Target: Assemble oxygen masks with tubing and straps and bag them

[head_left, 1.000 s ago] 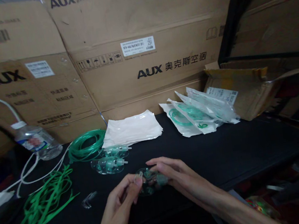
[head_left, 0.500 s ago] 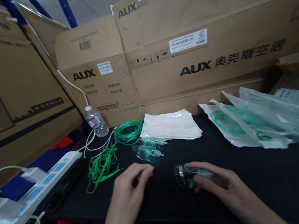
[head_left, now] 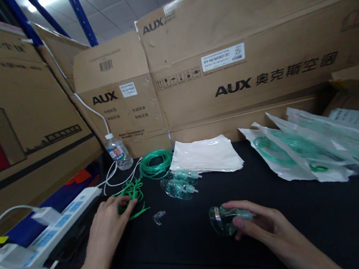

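My right hand is closed on a clear green-tinted oxygen mask, held just above the black table. Over at the left, my left hand reaches into a loose heap of green elastic straps, its fingers curled over the strands. A small clear clip lies on the table between my hands. Two more masks lie further back, next to a coil of green tubing.
A stack of flat white bags lies behind the masks. Sealed packs with green tubing spread at the right. A water bottle, white cables and a power strip sit at the left. Large cardboard boxes wall the back.
My left hand has let go of the mask and moved left onto the green straps. The right hand keeps the mask. The camera view has swung left.
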`<state>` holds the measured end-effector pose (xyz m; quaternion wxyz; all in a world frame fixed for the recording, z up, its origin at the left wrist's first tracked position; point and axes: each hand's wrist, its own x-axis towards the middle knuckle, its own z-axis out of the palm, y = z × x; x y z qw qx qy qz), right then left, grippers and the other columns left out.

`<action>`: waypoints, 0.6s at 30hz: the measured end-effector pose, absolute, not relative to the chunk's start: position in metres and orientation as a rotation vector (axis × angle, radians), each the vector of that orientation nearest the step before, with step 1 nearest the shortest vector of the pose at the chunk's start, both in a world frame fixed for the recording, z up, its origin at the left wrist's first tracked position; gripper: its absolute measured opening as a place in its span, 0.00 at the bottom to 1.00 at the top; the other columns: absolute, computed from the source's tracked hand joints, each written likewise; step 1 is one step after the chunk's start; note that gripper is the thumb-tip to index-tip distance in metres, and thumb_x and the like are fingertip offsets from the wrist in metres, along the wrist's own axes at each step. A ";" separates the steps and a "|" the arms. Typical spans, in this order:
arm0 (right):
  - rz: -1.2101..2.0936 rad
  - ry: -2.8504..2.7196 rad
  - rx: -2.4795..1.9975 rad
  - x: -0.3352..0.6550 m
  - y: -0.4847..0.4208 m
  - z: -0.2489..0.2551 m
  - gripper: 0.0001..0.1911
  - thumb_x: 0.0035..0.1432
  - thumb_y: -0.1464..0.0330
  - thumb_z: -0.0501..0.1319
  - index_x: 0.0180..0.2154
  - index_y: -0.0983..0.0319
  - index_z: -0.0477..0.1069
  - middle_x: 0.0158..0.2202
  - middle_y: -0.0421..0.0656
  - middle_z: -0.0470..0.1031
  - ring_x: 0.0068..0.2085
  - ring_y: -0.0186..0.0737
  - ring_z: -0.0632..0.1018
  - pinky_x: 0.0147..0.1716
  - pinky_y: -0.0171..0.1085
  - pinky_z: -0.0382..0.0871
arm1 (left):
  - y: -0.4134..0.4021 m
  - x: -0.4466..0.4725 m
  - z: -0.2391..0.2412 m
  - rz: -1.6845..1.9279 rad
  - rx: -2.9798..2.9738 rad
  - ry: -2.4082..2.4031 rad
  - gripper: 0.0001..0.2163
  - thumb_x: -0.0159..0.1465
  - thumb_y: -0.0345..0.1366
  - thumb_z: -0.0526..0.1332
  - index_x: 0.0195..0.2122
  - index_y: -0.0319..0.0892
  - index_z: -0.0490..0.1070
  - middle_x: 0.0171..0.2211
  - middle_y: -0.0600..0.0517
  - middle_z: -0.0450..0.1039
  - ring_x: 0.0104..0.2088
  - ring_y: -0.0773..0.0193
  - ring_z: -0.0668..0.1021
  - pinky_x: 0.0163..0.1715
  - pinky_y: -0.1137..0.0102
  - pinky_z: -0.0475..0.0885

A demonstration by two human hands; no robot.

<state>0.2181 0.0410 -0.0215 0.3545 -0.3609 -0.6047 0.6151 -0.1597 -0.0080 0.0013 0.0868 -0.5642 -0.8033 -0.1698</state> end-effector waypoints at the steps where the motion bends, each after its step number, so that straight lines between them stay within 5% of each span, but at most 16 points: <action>1: 1.594 -1.561 -0.929 0.218 0.041 -0.021 0.23 0.57 0.51 0.67 0.49 0.56 0.80 0.45 0.46 0.82 0.37 0.44 0.81 0.41 0.42 0.77 | -0.006 -0.161 0.002 -0.489 -1.689 -2.407 0.19 0.66 0.51 0.55 0.40 0.44 0.80 0.43 0.43 0.79 0.46 0.44 0.78 0.45 0.58 0.70; 12: 1.630 -1.567 -0.894 0.218 0.038 -0.017 0.23 0.58 0.50 0.67 0.49 0.56 0.80 0.44 0.46 0.82 0.37 0.42 0.80 0.41 0.41 0.76 | 0.019 -0.164 0.019 -0.552 -1.699 -2.435 0.20 0.64 0.50 0.57 0.44 0.44 0.82 0.46 0.43 0.81 0.44 0.47 0.81 0.42 0.63 0.72; 18: 1.625 -1.566 -0.885 0.218 0.039 -0.015 0.25 0.55 0.50 0.68 0.48 0.58 0.80 0.42 0.47 0.82 0.36 0.43 0.80 0.40 0.42 0.76 | 0.014 -0.161 0.083 -0.932 -1.393 -2.542 0.28 0.62 0.57 0.60 0.51 0.38 0.79 0.41 0.44 0.82 0.43 0.47 0.81 0.36 0.66 0.72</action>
